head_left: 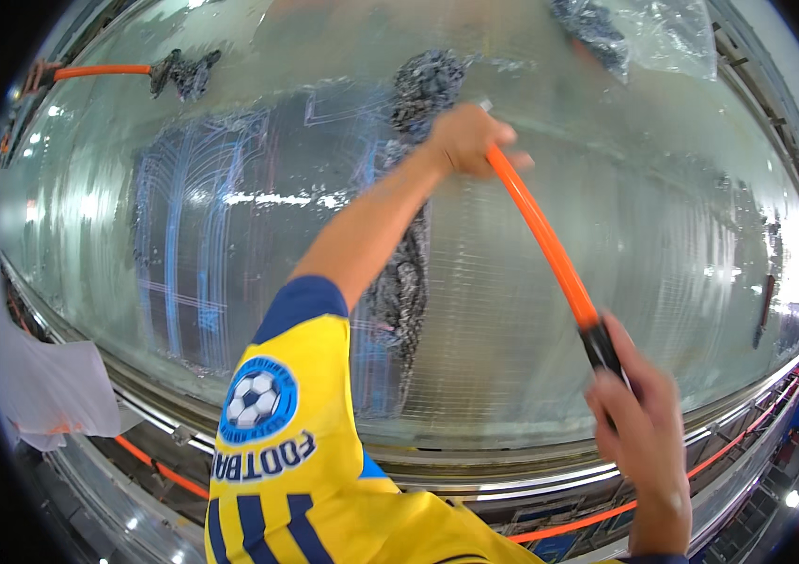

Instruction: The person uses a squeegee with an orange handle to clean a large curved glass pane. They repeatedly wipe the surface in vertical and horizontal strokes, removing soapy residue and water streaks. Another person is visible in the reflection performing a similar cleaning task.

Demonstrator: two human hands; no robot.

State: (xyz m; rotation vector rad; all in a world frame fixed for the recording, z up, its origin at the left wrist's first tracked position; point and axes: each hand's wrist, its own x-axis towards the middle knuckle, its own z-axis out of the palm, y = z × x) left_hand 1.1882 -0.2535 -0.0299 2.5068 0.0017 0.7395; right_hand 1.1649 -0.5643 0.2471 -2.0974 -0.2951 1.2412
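My right hand (639,414) is closed around the black grip of an orange pole (542,235), at the lower right. Farther up, my left hand (475,139) is closed near the pole's far end, its fingers partly blurred by motion. What the pole ends in beyond that hand is hidden. Just left of it lies a dark grey, shaggy wet clump (428,85). A ragged grey strip (404,291) runs from there toward me. Beneath everything spreads a wide, wet, greenish glassy surface (597,329).
At the far left another person's hand (40,77) holds an orange handle (103,70) with a dark shaggy clump at its end. Clear plastic film (667,38) lies at the far right. A white cloth (56,390) hangs at the left. Metal rails (531,484) border the near edge.
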